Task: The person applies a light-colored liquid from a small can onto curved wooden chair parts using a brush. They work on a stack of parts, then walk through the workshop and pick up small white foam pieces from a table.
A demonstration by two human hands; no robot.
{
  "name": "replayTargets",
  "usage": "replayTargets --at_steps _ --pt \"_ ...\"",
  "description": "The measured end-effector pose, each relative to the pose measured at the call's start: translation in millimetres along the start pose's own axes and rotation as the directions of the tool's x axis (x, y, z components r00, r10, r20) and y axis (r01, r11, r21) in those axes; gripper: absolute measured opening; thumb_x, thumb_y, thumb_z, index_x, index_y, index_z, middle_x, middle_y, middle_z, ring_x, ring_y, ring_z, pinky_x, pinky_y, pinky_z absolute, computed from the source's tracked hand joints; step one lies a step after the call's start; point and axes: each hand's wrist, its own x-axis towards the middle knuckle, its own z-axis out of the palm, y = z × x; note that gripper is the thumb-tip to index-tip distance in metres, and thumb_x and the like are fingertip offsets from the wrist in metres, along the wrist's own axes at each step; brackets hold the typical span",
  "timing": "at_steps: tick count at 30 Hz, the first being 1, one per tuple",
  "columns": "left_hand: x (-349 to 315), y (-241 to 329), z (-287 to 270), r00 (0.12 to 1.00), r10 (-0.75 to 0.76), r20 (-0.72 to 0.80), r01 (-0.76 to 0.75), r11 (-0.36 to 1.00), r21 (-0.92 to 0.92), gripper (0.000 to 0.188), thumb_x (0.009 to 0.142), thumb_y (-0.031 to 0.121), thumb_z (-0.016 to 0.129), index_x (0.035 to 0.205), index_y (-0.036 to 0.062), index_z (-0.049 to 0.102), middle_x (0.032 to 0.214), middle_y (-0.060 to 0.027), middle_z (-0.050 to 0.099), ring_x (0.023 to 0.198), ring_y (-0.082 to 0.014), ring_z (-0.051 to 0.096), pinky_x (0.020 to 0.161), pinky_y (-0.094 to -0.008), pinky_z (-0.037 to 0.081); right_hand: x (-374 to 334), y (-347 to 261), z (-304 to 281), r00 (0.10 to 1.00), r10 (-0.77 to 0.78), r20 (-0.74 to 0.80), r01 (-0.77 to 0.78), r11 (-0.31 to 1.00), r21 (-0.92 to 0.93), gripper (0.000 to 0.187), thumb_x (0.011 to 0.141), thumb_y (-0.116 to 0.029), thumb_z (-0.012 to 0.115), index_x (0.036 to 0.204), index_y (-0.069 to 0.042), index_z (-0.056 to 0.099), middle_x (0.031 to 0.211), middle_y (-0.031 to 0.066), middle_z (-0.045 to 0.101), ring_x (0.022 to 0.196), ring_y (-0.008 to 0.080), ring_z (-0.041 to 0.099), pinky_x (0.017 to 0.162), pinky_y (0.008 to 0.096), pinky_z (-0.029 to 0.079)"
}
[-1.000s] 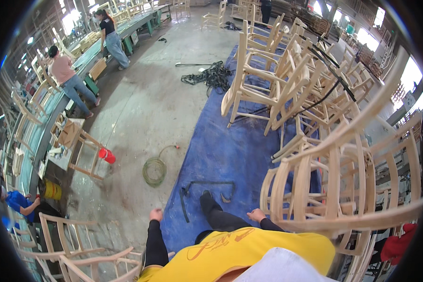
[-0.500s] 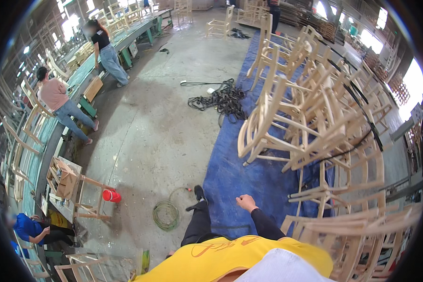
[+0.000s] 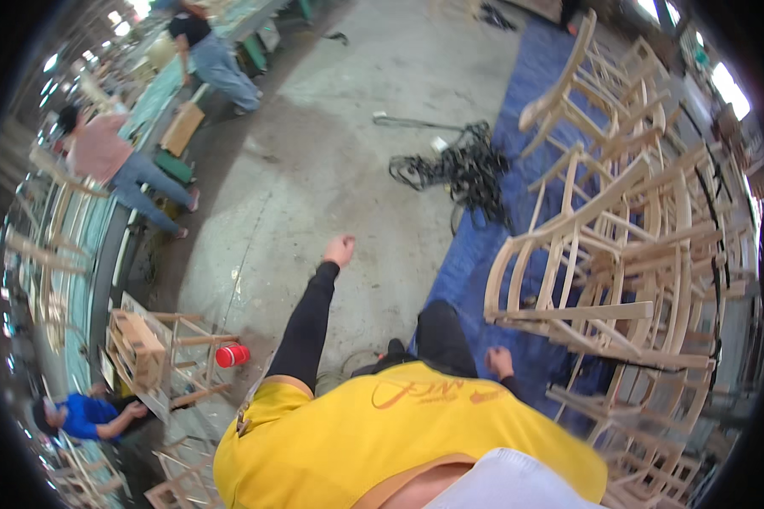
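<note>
My left hand (image 3: 339,250) is held out in front of me over the concrete floor, its fingers curled in and nothing visible in them. Lower, by my side above the blue tarp (image 3: 475,263), my right hand (image 3: 498,362) is also loosely closed, with no object showing. Neither hand touches anything. Nearest to the right hand are stacked bare-wood chairs (image 3: 603,246) along the tarp. Ahead, a tangled heap of black straps (image 3: 458,174) lies across the tarp's left edge.
Along the left runs a green-topped workbench (image 3: 148,110) with chairs on it. A person in pink (image 3: 102,148), one in black (image 3: 199,42) and one in blue (image 3: 93,416) are beside it. A red container (image 3: 232,355) is by a wooden stand. A coiled hose (image 3: 356,363) shows partly near my feet.
My left arm has come into view, swung forward. My right hand has moved back toward my side. The view has shifted, with the straps and chairs now farther right; my legs have moved in stride.
</note>
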Motion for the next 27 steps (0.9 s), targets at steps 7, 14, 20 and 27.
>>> replayTargets --at_steps 7,14,20,27 --pt "186 -14 12 0.978 -0.108 0.18 0.073 0.979 0.191 0.028 0.084 0.024 0.056 0.099 0.0051 0.069 0.079 -0.0131 0.069 0.071 -0.0239 0.067 0.067 -0.0353 0.053 176 -132 -9 0.963 0.218 0.159 -0.263 0.893 0.365 0.023 0.088 -0.025 0.059 0.093 -0.003 0.063 0.073 0.0037 0.066 0.056 0.0144 0.063 0.049 0.0307 0.049" --pt "259 14 11 0.521 -0.691 0.502 0.712 0.676 0.19 0.03 0.089 0.027 0.054 0.111 0.0087 0.063 0.087 -0.0063 0.066 0.065 -0.0179 0.065 0.055 -0.0337 0.053 359 -303 -117 0.971 0.227 -0.074 -0.184 0.91 0.372 0.021 0.087 -0.019 0.058 0.089 0.0 0.065 0.069 0.0078 0.065 0.057 0.0147 0.062 0.053 0.0291 0.049" --pt "396 21 31 0.622 -0.613 0.488 0.635 0.759 0.145 0.029 0.088 0.023 0.056 0.105 0.003 0.066 0.076 -0.0077 0.063 0.058 -0.0168 0.06 0.052 -0.0318 0.05 557 -464 -195 0.972 -0.054 -0.228 0.087 0.986 0.141 0.023 0.087 -0.022 0.062 0.095 -0.001 0.065 0.077 0.0085 0.07 0.065 0.0155 0.067 0.063 0.0285 0.052" --pt "722 -18 64 0.656 -0.486 0.577 0.263 0.865 0.428 0.036 0.082 0.026 0.059 0.108 0.002 0.067 0.097 -0.0172 0.07 0.088 -0.0244 0.069 0.077 -0.0353 0.053 734 -571 -246 0.944 0.039 -0.326 0.067 0.949 0.309 0.02 0.088 -0.022 0.06 0.093 -0.003 0.065 0.075 0.0079 0.068 0.064 0.0166 0.066 0.064 0.0305 0.051"
